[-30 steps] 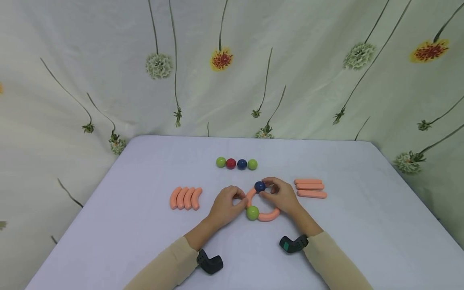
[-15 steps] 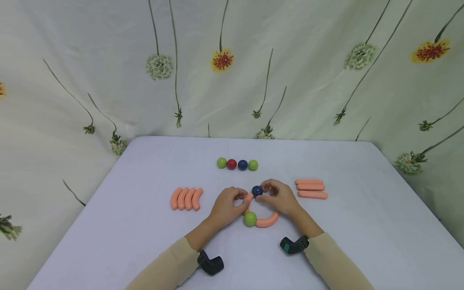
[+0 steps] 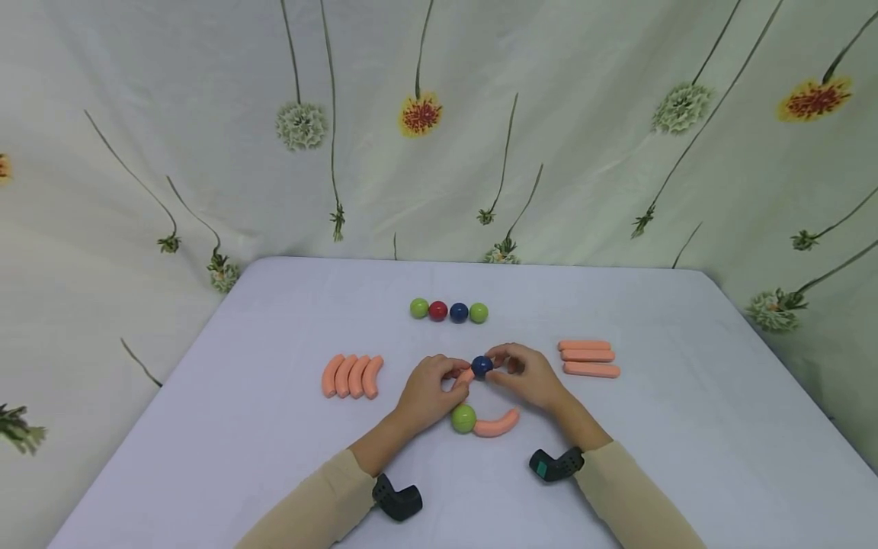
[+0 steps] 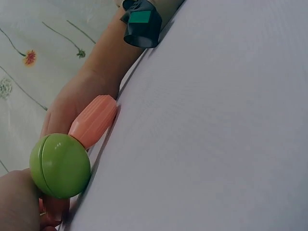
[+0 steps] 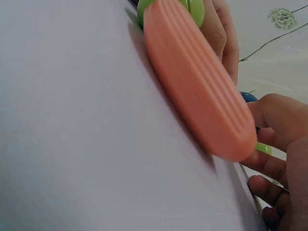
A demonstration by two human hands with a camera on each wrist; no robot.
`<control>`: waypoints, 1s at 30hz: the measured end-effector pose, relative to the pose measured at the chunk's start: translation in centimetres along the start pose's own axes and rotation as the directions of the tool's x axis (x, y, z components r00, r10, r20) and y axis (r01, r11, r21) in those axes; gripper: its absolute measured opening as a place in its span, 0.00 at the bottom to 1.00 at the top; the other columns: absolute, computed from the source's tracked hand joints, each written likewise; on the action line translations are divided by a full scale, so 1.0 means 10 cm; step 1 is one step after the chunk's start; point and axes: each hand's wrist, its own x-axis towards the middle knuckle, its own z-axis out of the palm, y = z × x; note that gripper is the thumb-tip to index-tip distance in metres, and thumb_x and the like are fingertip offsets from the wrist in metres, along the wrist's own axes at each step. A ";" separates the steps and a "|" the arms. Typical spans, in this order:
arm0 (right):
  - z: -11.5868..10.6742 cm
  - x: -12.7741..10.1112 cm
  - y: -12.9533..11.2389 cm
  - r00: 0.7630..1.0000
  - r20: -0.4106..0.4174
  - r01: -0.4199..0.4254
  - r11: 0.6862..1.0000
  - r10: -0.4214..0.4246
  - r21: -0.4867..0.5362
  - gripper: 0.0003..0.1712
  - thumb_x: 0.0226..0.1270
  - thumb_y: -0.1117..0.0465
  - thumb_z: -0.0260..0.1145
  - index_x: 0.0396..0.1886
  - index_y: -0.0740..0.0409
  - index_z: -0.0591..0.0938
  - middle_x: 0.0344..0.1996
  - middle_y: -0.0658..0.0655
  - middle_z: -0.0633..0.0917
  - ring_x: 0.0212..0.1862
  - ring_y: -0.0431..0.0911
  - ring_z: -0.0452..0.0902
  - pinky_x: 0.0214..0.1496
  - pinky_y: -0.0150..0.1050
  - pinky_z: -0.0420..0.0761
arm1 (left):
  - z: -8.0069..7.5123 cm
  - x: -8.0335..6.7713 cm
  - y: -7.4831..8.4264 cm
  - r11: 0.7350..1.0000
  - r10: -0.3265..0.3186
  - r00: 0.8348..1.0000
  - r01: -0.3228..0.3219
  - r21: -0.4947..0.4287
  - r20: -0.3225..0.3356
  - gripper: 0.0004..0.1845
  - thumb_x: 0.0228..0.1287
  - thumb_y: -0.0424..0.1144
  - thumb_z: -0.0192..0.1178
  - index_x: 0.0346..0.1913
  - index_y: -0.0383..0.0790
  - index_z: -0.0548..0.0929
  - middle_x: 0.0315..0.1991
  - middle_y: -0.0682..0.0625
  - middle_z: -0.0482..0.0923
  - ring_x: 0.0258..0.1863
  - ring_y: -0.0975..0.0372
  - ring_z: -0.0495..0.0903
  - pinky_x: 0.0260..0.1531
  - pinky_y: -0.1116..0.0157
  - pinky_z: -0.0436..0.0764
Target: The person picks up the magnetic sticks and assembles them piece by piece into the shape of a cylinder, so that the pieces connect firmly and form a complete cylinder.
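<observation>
Blue ball (image 3: 482, 366) at frame centre, pinched by right hand (image 3: 527, 377) fingertips. Left hand (image 3: 427, 390) just left of it, pinching upper curved piece (image 3: 466, 377), whose end meets ball. Green ball (image 3: 463, 418) and lower curved piece (image 3: 497, 423) lie below on desk (image 3: 686, 427), long axis left-right.

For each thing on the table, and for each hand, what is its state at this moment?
Left hand: pinches a curved orange piece.
Right hand: pinches the dark blue ball, which sits at that piece's end.
Green ball: on the table, joined to the lower curved piece.
Four spare balls: in a row, untouched.
Four curved pieces: side by side, untouched.
Three straight sticks: stacked flat, untouched.
</observation>
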 end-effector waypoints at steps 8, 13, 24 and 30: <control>0.04 -0.01 -0.02 1.000 0.001 -0.018 0.999 0.018 0.045 0.16 0.59 0.57 0.73 0.47 0.55 0.84 0.36 0.52 0.82 0.34 0.44 0.70 0.36 0.36 0.70 | -0.02 -0.02 0.00 1.000 0.001 1.000 -0.001 0.019 0.000 0.15 0.58 0.37 0.64 0.48 0.40 0.85 0.33 0.56 0.77 0.36 0.63 0.72 0.40 0.62 0.73; 0.03 -0.01 -0.05 1.000 0.008 -0.031 0.999 0.030 0.032 0.15 0.59 0.57 0.73 0.45 0.54 0.84 0.35 0.50 0.82 0.34 0.45 0.70 0.36 0.36 0.71 | -0.03 -0.02 0.01 1.000 -0.007 1.000 0.007 0.019 0.002 0.14 0.58 0.37 0.64 0.48 0.40 0.85 0.33 0.55 0.77 0.36 0.62 0.72 0.40 0.62 0.73; 0.01 -0.01 -0.06 0.999 -0.022 -0.031 0.999 0.032 0.042 0.10 0.62 0.63 0.69 0.42 0.60 0.85 0.32 0.51 0.82 0.32 0.44 0.70 0.34 0.35 0.71 | -0.01 0.02 0.02 0.984 -0.130 0.977 0.148 0.098 -0.171 0.14 0.54 0.38 0.63 0.45 0.37 0.84 0.31 0.53 0.76 0.32 0.60 0.71 0.37 0.60 0.69; 0.01 -0.01 -0.05 0.999 -0.025 -0.046 0.997 0.048 0.060 0.10 0.63 0.62 0.69 0.42 0.60 0.85 0.31 0.50 0.81 0.32 0.44 0.70 0.34 0.34 0.70 | -0.01 0.02 0.04 0.972 -0.176 0.959 0.205 0.112 -0.223 0.23 0.53 0.38 0.62 0.54 0.35 0.79 0.33 0.51 0.75 0.33 0.57 0.72 0.39 0.56 0.70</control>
